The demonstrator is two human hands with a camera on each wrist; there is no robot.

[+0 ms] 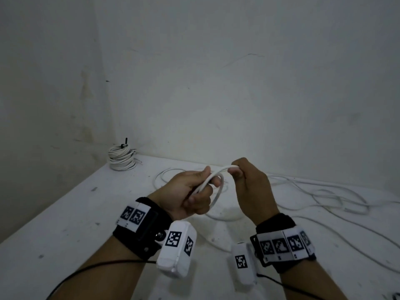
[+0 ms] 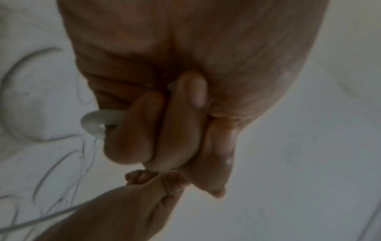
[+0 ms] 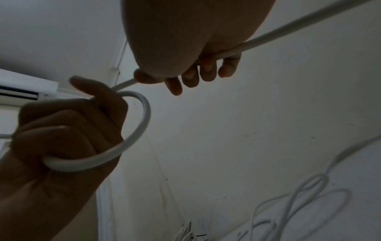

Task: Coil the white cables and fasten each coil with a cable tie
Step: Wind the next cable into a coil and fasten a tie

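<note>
Over the scuffed white table, my left hand grips the white cable's first loop, my right hand pinches the feed; I fear the tangled slack snagging and springing it open.

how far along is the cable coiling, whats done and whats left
Done: a stack of finished coils sits in the table's far corner, at least the top one fastened with a black cable tie. In hand: the left hand grips a first loop while the right hand feeds more cable. Left: most of that loose cable still sprawls uncoiled and untied.
</note>
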